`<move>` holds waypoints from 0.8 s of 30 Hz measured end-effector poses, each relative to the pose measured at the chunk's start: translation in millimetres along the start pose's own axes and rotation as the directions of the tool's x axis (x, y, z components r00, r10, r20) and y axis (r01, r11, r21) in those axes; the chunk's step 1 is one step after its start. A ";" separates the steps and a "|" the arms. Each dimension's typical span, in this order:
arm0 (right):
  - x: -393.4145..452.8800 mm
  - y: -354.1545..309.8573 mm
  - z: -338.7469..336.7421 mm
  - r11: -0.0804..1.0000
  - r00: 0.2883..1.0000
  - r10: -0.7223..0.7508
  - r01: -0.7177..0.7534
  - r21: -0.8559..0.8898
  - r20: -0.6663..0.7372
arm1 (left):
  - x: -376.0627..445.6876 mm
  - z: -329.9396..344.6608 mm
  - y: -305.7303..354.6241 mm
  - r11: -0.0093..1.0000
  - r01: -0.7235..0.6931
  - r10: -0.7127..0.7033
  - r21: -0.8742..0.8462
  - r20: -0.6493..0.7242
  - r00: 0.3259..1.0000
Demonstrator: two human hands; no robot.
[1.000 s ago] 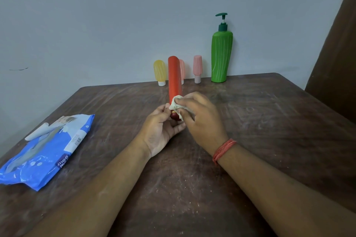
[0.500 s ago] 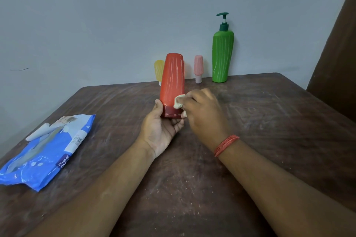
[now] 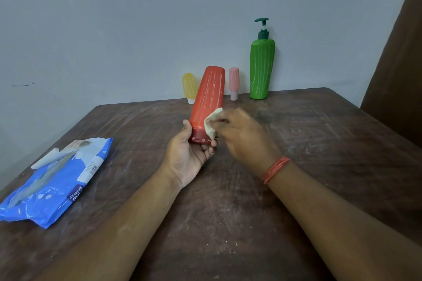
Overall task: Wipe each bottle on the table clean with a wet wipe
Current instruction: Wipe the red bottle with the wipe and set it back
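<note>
My left hand (image 3: 190, 155) grips the dark red cap end of a tall red bottle (image 3: 209, 96), held cap down above the table and tilted a little to the right. My right hand (image 3: 244, 137) pinches a small white wet wipe (image 3: 211, 124) and presses it against the bottle's lower right side. Along the wall at the back stand a small yellow bottle (image 3: 189, 86), a small pink bottle (image 3: 234, 82) and a tall green pump bottle (image 3: 262, 68).
A blue wet wipe pack (image 3: 54, 180) lies on the left of the dark wooden table (image 3: 319, 143), near its left edge. The wall runs directly behind the bottles. A dark brown panel (image 3: 402, 70) stands at the right.
The red bottle has turned from edge-on to show its broad face and now leans right. My right hand with the wipe has shifted to the bottle's lower right side.
</note>
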State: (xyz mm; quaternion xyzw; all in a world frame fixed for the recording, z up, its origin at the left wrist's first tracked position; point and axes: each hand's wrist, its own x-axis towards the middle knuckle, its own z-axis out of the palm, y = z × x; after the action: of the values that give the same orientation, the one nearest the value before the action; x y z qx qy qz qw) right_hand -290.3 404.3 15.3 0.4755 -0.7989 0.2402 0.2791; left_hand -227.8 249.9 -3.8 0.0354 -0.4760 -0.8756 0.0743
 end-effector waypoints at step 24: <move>3.3 26.2 0.8 0.962 0.942 0.274 -0.273 0.030 -0.194 | -3.3 -8.7 7.0 0.973 -0.008 -0.006 0.229 0.057 0.998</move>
State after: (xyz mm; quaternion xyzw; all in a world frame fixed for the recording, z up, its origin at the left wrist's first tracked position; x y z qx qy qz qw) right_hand -315.2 413.0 13.9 0.3346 -0.8254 0.3234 0.3197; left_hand -222.7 239.5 -2.7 0.0185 -0.5759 -0.8154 0.0566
